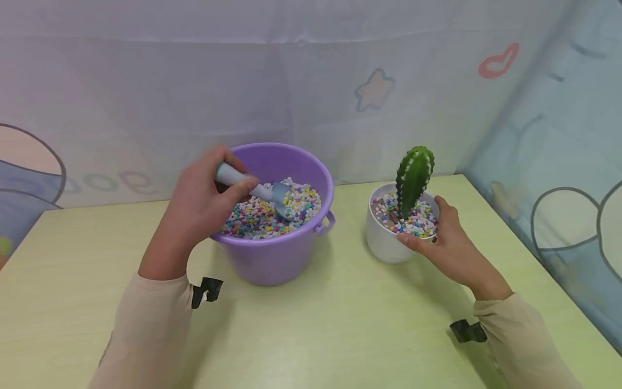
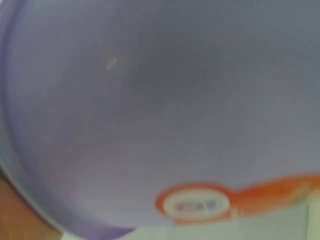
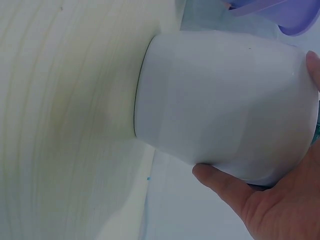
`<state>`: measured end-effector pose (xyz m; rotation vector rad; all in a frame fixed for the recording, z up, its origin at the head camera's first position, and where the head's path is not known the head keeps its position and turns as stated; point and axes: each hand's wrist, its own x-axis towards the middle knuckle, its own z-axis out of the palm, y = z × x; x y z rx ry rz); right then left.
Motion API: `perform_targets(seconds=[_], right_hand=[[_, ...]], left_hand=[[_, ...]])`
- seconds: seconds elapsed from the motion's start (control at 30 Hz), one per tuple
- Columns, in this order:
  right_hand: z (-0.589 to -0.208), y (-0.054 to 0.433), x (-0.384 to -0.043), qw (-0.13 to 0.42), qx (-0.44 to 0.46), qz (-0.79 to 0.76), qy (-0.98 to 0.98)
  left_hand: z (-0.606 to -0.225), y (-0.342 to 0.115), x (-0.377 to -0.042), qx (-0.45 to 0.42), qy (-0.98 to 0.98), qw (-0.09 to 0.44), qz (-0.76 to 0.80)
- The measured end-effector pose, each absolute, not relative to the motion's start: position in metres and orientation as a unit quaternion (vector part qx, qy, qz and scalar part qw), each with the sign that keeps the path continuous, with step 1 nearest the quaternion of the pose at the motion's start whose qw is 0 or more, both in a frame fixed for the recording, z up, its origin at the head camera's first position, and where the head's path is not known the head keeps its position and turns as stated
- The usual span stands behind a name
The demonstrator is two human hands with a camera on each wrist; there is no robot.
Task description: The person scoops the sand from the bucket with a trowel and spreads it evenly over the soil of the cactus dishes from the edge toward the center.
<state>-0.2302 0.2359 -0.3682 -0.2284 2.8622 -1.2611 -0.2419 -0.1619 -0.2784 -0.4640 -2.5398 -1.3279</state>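
My left hand (image 1: 199, 197) grips the pale blue handle of a small scoop (image 1: 280, 201) inside a purple bucket (image 1: 272, 265). The scoop's blade lies among multicoloured pebbles (image 1: 252, 224), with some of them on it. To the right, my right hand (image 1: 452, 248) holds the side of a white pot (image 1: 389, 243), thumb and fingers spread around it near the rim. A green cactus (image 1: 413, 175) stands in this pot, with pebbles and a brown patch around its base. The bucket's outer wall (image 2: 165, 125) fills the left wrist view; the right wrist view shows the pot's smooth side (image 3: 220, 105).
Both vessels stand on a light wooden table (image 1: 311, 335), near its back edge. A printed cloth (image 1: 194, 97) hangs behind, another (image 1: 583, 162) on the right. The bucket has a small lug (image 1: 326, 222) facing the pot.
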Motion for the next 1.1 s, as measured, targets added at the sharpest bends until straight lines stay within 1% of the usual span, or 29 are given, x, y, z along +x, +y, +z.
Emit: perform_targets(seconds=[0.13, 0.27, 0.4, 0.5, 0.67, 0.8, 0.93, 1.1], right_hand=[[-0.3667, 0.2365, -0.2314, 0.003, -0.072, -0.396, 0.916], [-0.3675, 0.2377, -0.2318, 0.003, -0.073, -0.397, 0.915], [-0.3686, 0.2383, -0.2320, 0.004, -0.073, -0.397, 0.915], [-0.3689, 0.2379, -0.2321, 0.004, -0.073, -0.395, 0.916], [-0.3693, 0.2366, -0.2321, 0.005, -0.074, -0.395, 0.916], [-0.3692, 0.2357, -0.2327, 0.004, -0.078, -0.396, 0.915], [-0.3691, 0.2346, -0.2339, 0.003, -0.079, -0.393, 0.916], [-0.3693, 0.2355, -0.2347, 0.003, -0.081, -0.396, 0.915]], left_hand=[[-0.2825, -0.1654, -0.2402, -0.240, -0.857, 0.130, -0.437], [-0.2835, -0.1660, -0.2400, -0.273, -0.845, 0.117, -0.444], [-0.2822, -0.1654, -0.2406, -0.248, -0.853, 0.113, -0.444], [-0.2812, -0.1641, -0.2427, -0.206, -0.855, 0.112, -0.463], [-0.2780, -0.1609, -0.2451, -0.137, -0.827, 0.099, -0.537], [-0.2767, -0.1598, -0.2456, -0.100, -0.823, 0.104, -0.550], [-0.2766, -0.1621, -0.2450, -0.111, -0.835, 0.102, -0.529], [-0.2787, -0.1687, -0.2437, -0.191, -0.856, 0.095, -0.472]])
